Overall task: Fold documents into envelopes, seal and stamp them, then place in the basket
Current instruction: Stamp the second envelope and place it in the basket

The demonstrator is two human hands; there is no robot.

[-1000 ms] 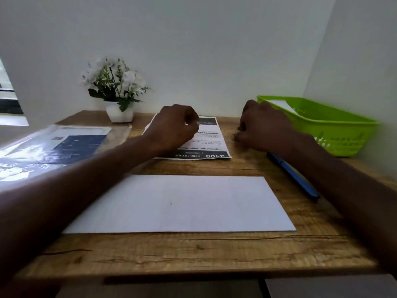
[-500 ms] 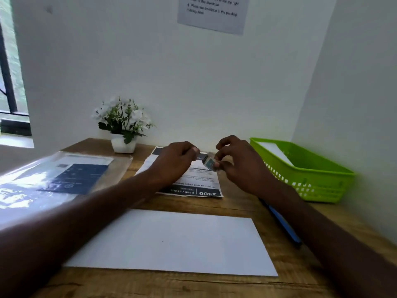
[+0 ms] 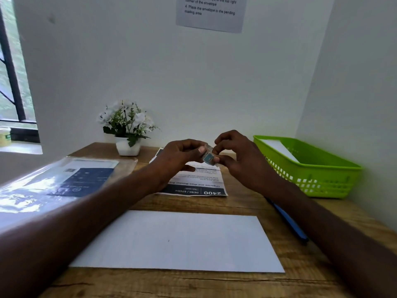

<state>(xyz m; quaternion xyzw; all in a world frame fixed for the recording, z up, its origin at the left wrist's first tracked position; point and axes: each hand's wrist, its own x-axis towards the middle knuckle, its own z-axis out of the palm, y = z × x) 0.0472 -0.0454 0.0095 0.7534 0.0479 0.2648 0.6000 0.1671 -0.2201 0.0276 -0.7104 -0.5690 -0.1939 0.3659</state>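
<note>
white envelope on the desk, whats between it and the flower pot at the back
In the head view, between the white envelope and the flower pot lie the printed sheet and, raised above it, both hands pinching a small stamp.

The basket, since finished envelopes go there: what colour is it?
Bright green basket, clearest in the head view.

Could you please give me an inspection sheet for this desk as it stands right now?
Surface: wooden desk, grain and a crack near the front edge.
Job's things: white envelope flat at the front; small stamp held above the printed sheet; green basket at right, something white inside.
Clutter: flower pot; plastic sleeve at left; blue pen at right.
Hands: left hand and right hand both pinch the stamp.
Cables: nothing seen.
Surroundings: white walls, notice above, window at left.
</note>
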